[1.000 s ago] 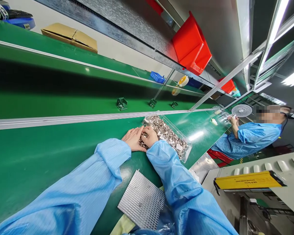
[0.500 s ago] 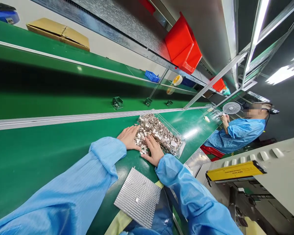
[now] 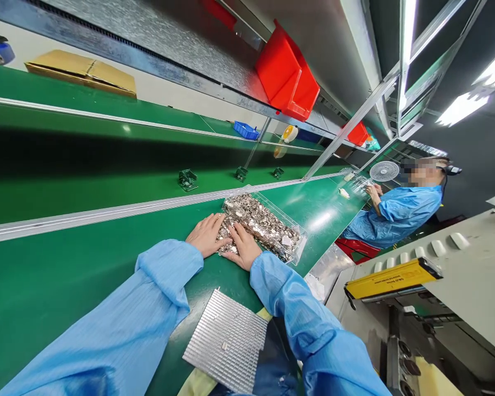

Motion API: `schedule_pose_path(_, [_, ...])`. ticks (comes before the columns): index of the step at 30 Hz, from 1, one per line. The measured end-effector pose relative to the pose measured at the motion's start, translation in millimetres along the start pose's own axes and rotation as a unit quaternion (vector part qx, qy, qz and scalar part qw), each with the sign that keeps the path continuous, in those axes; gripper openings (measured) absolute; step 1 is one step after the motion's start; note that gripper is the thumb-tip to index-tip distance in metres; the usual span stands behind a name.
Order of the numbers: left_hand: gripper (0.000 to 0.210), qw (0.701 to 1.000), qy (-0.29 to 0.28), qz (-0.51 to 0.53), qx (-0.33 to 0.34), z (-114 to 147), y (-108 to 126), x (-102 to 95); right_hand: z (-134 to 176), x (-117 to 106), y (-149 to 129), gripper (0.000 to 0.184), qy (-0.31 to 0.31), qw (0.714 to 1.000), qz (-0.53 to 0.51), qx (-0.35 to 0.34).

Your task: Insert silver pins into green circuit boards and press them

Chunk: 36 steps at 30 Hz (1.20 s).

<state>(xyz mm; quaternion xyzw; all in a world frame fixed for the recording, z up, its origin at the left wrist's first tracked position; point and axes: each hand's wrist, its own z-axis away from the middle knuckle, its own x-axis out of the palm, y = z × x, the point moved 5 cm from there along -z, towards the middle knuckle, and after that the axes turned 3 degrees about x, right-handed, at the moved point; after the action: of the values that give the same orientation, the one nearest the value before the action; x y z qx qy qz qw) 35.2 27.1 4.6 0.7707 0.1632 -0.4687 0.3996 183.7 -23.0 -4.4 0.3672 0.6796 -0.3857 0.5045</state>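
A heap of small shiny metal pieces (image 3: 258,217) fills a clear plastic tray (image 3: 300,252) and spills past its near left end onto the green bench. My left hand (image 3: 206,235) lies against the left side of the spilled pieces, fingers stretched out. From the right, my right hand (image 3: 243,248) rests on the same pieces with its fingers spread. Both hands are open, and some pieces between them are covered. Closer to my body, a silver plate with a grid of small cells (image 3: 226,336) juts over the bench's front edge, with one small piece on it.
Green circuit-board assemblies (image 3: 187,180) stand behind the metal rail (image 3: 107,213). Overhead, a red bin (image 3: 287,74) sits on the shelf. To the right, a person in a blue smock (image 3: 404,209) works at the bench, beyond a machine with a yellow bar (image 3: 391,279).
My hands have come closer together over the spilled pieces, the right one shifting left toward the left one. The whole view has shifted slightly.
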Motion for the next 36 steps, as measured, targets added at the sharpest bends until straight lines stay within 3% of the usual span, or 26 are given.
schedule_pose_path(7, [0.075, 1.000, 0.012, -0.008, -0.010, -2, -1, -1.5, -20, 5, -5, 0.087, 0.022, 0.999, -0.023, -0.006])
schedule_pose_path(13, [0.071, 0.999, 0.028, 0.002, -0.017, -2, -4, -5.6, -16, -4, -12, 0.075, 0.069, 0.996, -0.052, -0.010])
schedule_pose_path(17, [0.066, 0.996, 0.067, 0.002, -0.062, -8, -22, -16.5, -15, -29, -10, 0.049, 0.128, 0.989, -0.078, 0.008])
schedule_pose_path(21, [0.068, 0.995, 0.054, 0.002, -0.082, -20, -39, -18.3, -35, -68, 38, 0.044, 0.180, 0.973, -0.094, 0.112])
schedule_pose_path(24, [0.071, 0.998, 0.018, 0.000, -0.055, -28, -39, -12.1, -57, -78, 88, 0.044, 0.151, 0.962, -0.102, 0.203])
schedule_pose_path(27, [0.074, 1.000, -0.012, -0.001, -0.025, -32, -35, -7.2, -74, -67, 116, 0.055, 0.087, 0.960, -0.110, 0.244])
schedule_pose_path(31, [0.074, 0.999, -0.035, 0.005, 0.007, -33, -27, -6.3, -80, -50, 122, 0.063, 0.046, 0.955, -0.113, 0.269])
schedule_pose_path(36, [0.075, 0.998, -0.048, 0.018, 0.034, -33, -20, -10.0, -75, -49, 120, 0.045, 0.024, 0.947, -0.139, 0.288])
